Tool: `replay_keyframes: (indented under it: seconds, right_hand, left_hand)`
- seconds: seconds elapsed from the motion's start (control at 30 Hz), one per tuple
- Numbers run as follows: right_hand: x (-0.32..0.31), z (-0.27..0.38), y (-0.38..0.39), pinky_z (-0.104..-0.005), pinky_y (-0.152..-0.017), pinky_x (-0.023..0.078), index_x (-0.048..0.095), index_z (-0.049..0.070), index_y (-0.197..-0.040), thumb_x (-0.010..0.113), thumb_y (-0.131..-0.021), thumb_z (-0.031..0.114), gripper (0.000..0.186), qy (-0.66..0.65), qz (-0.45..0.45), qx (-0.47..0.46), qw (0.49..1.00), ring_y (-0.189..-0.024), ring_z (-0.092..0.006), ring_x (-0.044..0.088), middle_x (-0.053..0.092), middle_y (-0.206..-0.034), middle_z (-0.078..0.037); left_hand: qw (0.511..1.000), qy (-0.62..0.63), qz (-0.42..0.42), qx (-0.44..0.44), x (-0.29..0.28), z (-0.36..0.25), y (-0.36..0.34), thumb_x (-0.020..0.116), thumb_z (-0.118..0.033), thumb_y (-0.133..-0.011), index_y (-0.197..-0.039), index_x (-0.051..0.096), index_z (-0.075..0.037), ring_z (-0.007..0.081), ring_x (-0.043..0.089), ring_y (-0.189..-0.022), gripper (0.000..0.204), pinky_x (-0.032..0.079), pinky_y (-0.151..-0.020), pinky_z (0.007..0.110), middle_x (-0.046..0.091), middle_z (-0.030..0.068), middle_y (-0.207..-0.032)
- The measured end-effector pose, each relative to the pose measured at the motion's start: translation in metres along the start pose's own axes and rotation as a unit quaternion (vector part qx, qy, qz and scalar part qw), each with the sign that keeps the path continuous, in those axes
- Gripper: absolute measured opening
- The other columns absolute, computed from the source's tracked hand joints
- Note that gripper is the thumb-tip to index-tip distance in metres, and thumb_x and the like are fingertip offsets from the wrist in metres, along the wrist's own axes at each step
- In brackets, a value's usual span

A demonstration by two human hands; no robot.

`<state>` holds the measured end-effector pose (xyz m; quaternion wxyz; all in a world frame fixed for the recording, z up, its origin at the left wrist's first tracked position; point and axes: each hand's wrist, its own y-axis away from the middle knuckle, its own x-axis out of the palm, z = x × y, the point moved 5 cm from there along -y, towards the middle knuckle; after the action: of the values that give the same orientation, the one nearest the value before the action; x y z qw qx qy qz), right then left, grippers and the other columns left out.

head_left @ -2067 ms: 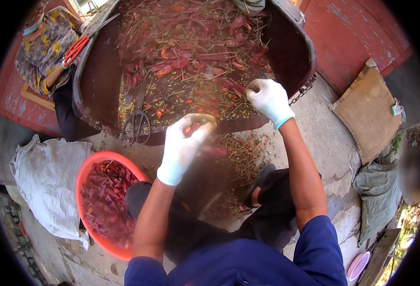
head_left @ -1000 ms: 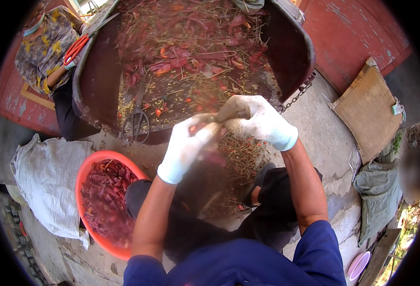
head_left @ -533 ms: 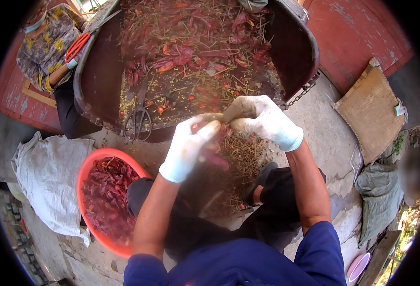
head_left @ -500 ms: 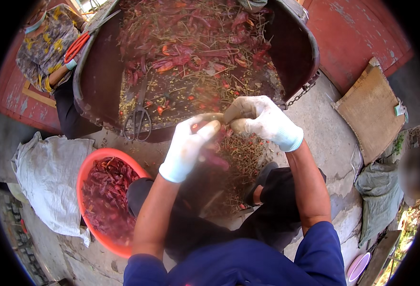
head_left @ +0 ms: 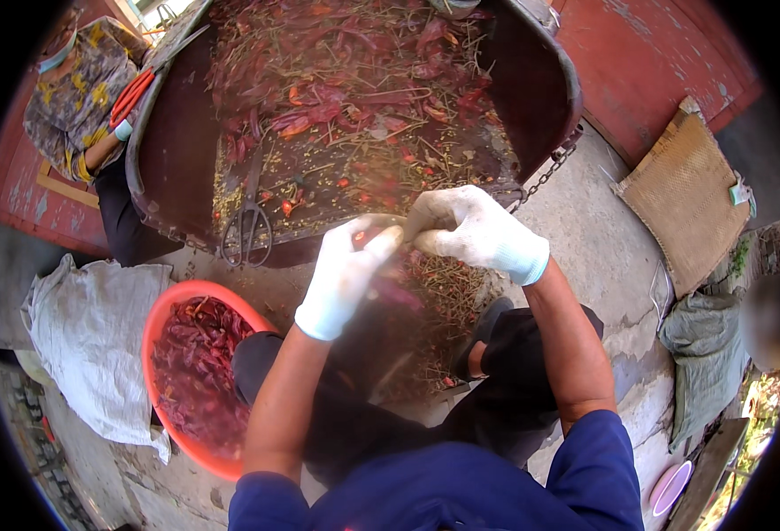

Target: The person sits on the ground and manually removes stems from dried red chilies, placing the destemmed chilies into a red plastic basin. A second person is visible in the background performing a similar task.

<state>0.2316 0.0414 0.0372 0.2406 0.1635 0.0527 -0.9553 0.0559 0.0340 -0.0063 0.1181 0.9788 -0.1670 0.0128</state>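
Note:
My left hand (head_left: 341, 270) and my right hand (head_left: 469, 230), both in white gloves, meet fingertip to fingertip in front of the metal trough. The left is closed around a dried red chili pepper (head_left: 397, 292), whose blurred end hangs below the fingers. My right fingers and thumb are pinched against the left fingertips; what they grip is hidden. Beyond them the trough (head_left: 173, 133) holds dried red chilies (head_left: 319, 111), stalks and yellow seeds. Dark metal scissors (head_left: 247, 234) rest over its near edge, left of my hands.
By my left knee stands an orange-red basin (head_left: 153, 363) of dried chilies. A white sack (head_left: 98, 345) lies beside it. Stalks (head_left: 443, 305) litter the ground between my feet. At upper left sits a co-worker (head_left: 84, 97) near red-handled scissors (head_left: 131, 96). A chain (head_left: 551, 173) hangs from the trough's right corner.
My right hand has shifted slightly left and down, staying pinched against my left. The view has moved a little, so the trough appears slightly further left.

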Motion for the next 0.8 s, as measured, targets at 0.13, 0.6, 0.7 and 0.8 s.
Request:
replay_keyframes:
  seconds: [0.13, 0.6, 0.7, 0.8]
  right_hand:
    - [0.003, -0.011, -0.001, -0.0355, -0.075, 0.055, 0.072, 0.002, -0.095, 0.066, -0.08, 0.011, 0.019, 0.054, -0.013, 0.023, 0.998, -0.079, -0.0238, 0.07, 0.072, -0.085, -0.014]
    - [0.014, -0.014, -0.002, -0.0424, -0.075, 0.055, 0.07, 0.006, -0.091, 0.066, -0.079, 0.017, 0.017, 0.194, -0.021, 0.003, 0.981, -0.082, -0.0346, 0.069, 0.071, -0.085, -0.017]
    - [0.018, -0.017, 0.0, -0.0435, -0.075, 0.055, 0.07, 0.007, -0.091, 0.067, -0.079, 0.018, 0.016, 0.253, -0.008, 0.015, 0.967, -0.083, -0.0361, 0.07, 0.071, -0.085, -0.017]
    - [0.017, -0.016, 0.001, -0.0437, -0.076, 0.055, 0.07, 0.008, -0.091, 0.067, -0.08, 0.019, 0.016, 0.247, -0.007, 0.012, 0.969, -0.083, -0.0364, 0.07, 0.071, -0.085, -0.017]
  left_hand:
    - [0.992, -0.111, -0.036, 0.051, 0.002, 0.0, -0.004, 0.067, -0.015, -0.095, -0.114, 0.069, 0.004, 0.01, 0.064, -0.084, 0.028, 0.054, -0.075, 0.026, 0.07, 0.0063, -0.095]
    - [0.958, -0.263, -0.054, 0.099, 0.001, 0.008, -0.002, 0.068, -0.013, -0.092, -0.112, 0.069, 0.002, 0.0122, 0.066, -0.081, 0.025, 0.055, -0.076, 0.03, 0.073, 0.0108, -0.092]
    - [0.932, -0.336, -0.04, 0.133, 0.005, 0.009, -0.002, 0.069, -0.014, -0.092, -0.112, 0.07, 0.0, 0.015, 0.069, -0.081, 0.025, 0.055, -0.077, 0.032, 0.074, 0.0132, -0.092]
    - [0.928, -0.343, -0.04, 0.142, 0.005, 0.004, 0.0, 0.069, -0.014, -0.092, -0.112, 0.07, 0.0, 0.0149, 0.069, -0.081, 0.024, 0.055, -0.077, 0.031, 0.074, 0.0136, -0.092]
